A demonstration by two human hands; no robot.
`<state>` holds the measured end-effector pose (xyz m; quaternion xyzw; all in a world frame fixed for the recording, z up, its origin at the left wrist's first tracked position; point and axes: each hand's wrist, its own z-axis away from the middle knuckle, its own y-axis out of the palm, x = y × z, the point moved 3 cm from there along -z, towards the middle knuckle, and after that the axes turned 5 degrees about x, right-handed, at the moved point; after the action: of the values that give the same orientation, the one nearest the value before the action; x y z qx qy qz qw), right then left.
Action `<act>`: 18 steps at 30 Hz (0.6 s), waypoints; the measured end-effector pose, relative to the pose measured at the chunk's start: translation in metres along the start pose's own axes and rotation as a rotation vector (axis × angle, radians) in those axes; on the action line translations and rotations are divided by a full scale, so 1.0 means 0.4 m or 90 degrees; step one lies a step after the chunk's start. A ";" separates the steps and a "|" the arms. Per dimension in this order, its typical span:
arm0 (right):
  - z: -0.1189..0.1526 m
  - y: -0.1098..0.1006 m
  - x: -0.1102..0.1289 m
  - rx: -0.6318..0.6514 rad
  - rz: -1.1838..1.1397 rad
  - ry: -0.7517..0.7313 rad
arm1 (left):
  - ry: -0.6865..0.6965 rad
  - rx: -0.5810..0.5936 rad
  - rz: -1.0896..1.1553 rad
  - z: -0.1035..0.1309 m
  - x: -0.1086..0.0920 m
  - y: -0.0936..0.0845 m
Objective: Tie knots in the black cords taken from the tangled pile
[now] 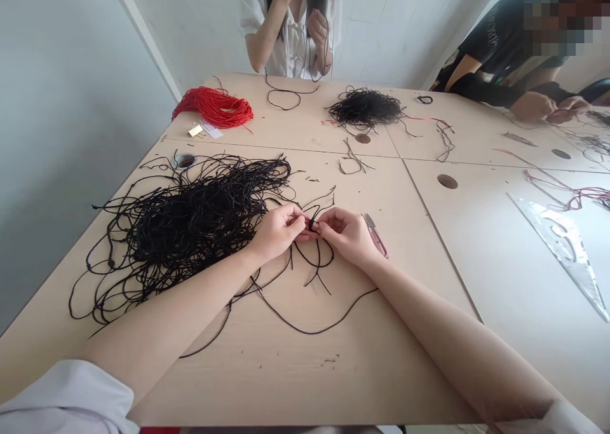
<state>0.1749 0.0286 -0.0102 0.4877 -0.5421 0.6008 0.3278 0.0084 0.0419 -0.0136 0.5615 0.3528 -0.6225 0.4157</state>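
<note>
My left hand [282, 229] and my right hand [347, 234] meet above the table, fingertips pinched on a black cord [311, 223]. Between them the cord forms a small dark bunch, perhaps a knot; its detail is too small to tell. Loops and loose ends of cord hang below the fingers onto the tabletop. A large tangled heap of black cords [190, 218] lies to the left, close to my left hand. Partly hidden behind my right hand is a tool with pinkish handles [379, 238], lying on the table.
Red cord [214, 108] lies in a bundle at the far left. Another black cord pile [366, 108] sits at the back. A clear set square [562, 250] rests on the right. Across the table one person [295, 27] handles cord; another person [495, 53] works at the right.
</note>
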 end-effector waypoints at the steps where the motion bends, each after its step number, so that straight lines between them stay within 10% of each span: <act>1: 0.001 -0.001 0.001 0.000 0.003 0.003 | -0.001 0.001 0.001 0.001 0.000 0.001; 18: 0.000 -0.003 0.004 0.016 -0.089 -0.001 | -0.028 0.023 0.015 -0.002 -0.005 0.000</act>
<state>0.1755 0.0287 -0.0084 0.5286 -0.4997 0.5828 0.3622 0.0090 0.0429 -0.0118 0.5593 0.3259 -0.6358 0.4205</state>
